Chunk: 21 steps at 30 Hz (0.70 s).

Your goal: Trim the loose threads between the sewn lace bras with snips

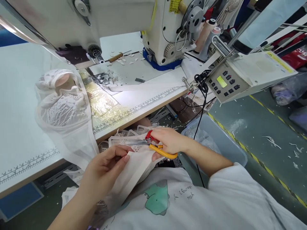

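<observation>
The white fabric (137, 166) lies in my lap, just below the front edge of the tabletop (16, 111). My left hand (103, 169) pinches its folded edge between thumb and fingertips. My right hand (170, 140) is closed around a pair of snips (161, 150) with yellow and red handles, their blades pointing left toward the cloth, close to my left fingers. I cannot tell whether the blades are touching the fabric. I judge the risk to be in that closeness. If the fold slips out of my pinch, the blades could bite into the cloth itself or nick a fingertip, and the loose layers bunched under my hand could get caught in the cut. A sheer lace piece (59, 102) spills over the tabletop's front edge to the left. A printed ruler (134, 110) runs along that edge, and the sewing machine (163, 25) stands toward the back among small white scraps (122, 60). A control box (230, 81) sits off the right end. Below it are a blue bin (223, 143) and a grey floor (259, 127) crossed by striped tape (263, 164).
</observation>
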Tool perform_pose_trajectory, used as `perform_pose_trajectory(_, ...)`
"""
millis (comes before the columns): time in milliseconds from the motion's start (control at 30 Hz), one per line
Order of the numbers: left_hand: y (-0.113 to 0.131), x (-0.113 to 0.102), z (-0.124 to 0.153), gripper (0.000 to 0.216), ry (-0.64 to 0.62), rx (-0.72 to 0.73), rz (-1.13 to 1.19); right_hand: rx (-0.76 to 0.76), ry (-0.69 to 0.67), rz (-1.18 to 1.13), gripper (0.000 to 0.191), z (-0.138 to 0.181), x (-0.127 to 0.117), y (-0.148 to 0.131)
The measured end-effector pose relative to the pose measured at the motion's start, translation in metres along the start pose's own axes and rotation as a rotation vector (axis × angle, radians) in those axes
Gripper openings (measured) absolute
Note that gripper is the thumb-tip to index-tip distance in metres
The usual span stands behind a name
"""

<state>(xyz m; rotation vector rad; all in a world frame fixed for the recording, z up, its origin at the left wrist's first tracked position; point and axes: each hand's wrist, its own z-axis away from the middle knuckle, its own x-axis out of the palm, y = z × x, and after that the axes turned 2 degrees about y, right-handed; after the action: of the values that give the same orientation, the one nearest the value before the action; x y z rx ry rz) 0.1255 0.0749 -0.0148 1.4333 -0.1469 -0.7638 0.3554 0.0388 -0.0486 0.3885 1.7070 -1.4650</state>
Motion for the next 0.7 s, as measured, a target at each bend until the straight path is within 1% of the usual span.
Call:
perform_pose_trajectory(100, 0.0, -0.003, 0.005, 0.007, 0.084, -0.008, -0.016, 0.012, -0.117, 0.134, 0.051, 0.002, 0.003, -0.005)
perform_pose_trajectory(167, -0.001, -0.005, 0.007, 0.007, 0.128, -0.009, -0.037, 0.028, -0.157, 0.181, 0.051, 0.003, 0.004, -0.011)
perform_pose_trajectory(333, -0.007, -0.008, 0.011, 0.009, 0.179, -0.034, -0.004, 0.055, -0.174, 0.247, 0.05, 0.005, 0.003, -0.019)
perform_pose_trajectory(467, -0.01, -0.009, 0.012, 0.011, 0.18, -0.047, 0.007, 0.074, -0.19, 0.243, 0.048, 0.006, 0.002, -0.021)
perform_pose_trajectory(533, -0.008, -0.009, 0.012, 0.01, 0.174, -0.067, 0.013, 0.077, -0.195, 0.233, 0.042, 0.006, 0.001, -0.021)
perform_pose_trajectory(633, -0.004, -0.007, 0.013, 0.009, 0.178, -0.093, 0.037, 0.085, -0.212, 0.237, 0.03, 0.005, 0.0, -0.022)
perform_pose_trajectory(700, -0.001, -0.004, 0.014, 0.01, 0.211, -0.109, 0.063, 0.095, -0.235, 0.233, 0.028, 0.005, 0.001, -0.022)
